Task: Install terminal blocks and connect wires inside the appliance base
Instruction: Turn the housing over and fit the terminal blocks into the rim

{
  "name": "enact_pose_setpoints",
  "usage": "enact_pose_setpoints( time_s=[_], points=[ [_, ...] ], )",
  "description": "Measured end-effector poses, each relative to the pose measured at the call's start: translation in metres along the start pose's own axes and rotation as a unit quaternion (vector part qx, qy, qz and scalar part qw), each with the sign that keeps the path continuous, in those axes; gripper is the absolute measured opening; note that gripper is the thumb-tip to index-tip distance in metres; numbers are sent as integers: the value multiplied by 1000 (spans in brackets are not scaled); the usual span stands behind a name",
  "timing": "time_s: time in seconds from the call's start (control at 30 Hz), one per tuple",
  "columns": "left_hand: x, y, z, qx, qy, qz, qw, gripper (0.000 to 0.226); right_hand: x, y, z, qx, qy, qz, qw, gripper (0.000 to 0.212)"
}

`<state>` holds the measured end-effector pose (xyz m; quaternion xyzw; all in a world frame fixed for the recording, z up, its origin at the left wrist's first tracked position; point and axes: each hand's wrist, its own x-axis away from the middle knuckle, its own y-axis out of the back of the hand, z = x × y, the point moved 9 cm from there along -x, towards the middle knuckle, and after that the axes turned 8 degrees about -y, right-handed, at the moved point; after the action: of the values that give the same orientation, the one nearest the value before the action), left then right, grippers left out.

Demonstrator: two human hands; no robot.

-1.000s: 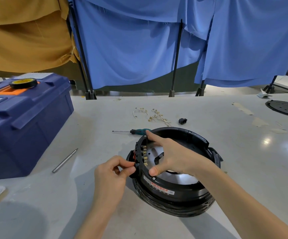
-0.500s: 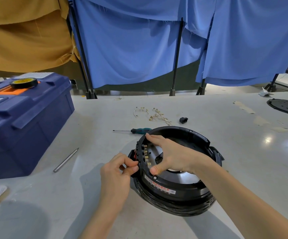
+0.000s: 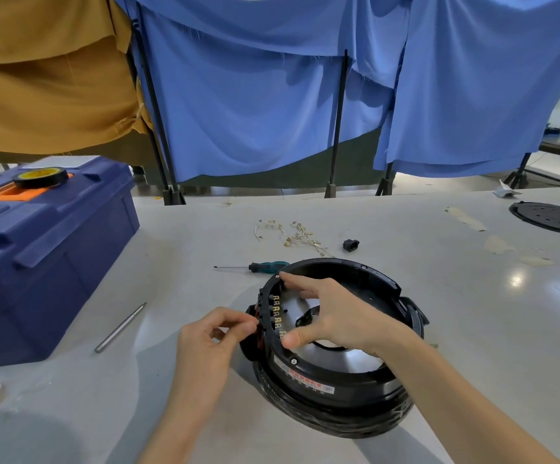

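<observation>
Left hand [image 3: 211,343] pinches the terminal blocks [image 3: 265,316] on the appliance base [image 3: 338,390] rim, middle of the table [image 3: 456,313]; right hand [image 3: 332,316] is spread wide, bracing that rim. Blocks look nearly seated (my read). The wires [image 3: 292,234] lie loose toward the far edge, so I judge wiring not started.

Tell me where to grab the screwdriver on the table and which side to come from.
Grip the screwdriver by its thick teal handle, from above, pinching it front and back. It lies flat, thin shaft pointing left; the handle's right end sits close by the appliance base, so that side looks crowded.
</observation>
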<state>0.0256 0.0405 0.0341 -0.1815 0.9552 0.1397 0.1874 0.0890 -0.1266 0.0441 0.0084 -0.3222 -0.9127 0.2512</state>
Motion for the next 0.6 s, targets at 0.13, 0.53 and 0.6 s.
enact_pose_setpoints(
  time_s=[0.13, 0.53, 0.6],
  points=[
    [-5, -3, -9, -21, -6, -18, 1000, 27, 13, 57, -7, 15, 2, -195, 981, 46],
    [-34, -57, 0, -130, 27, 111, 985, 60, 12, 105, -65, 104, -134, -253, 953, 32],
    [-36, -52, 0, -152, 24, 113, 982, 60, 10, 101, -63, 103, -130, -254, 953, 31]
  ],
)
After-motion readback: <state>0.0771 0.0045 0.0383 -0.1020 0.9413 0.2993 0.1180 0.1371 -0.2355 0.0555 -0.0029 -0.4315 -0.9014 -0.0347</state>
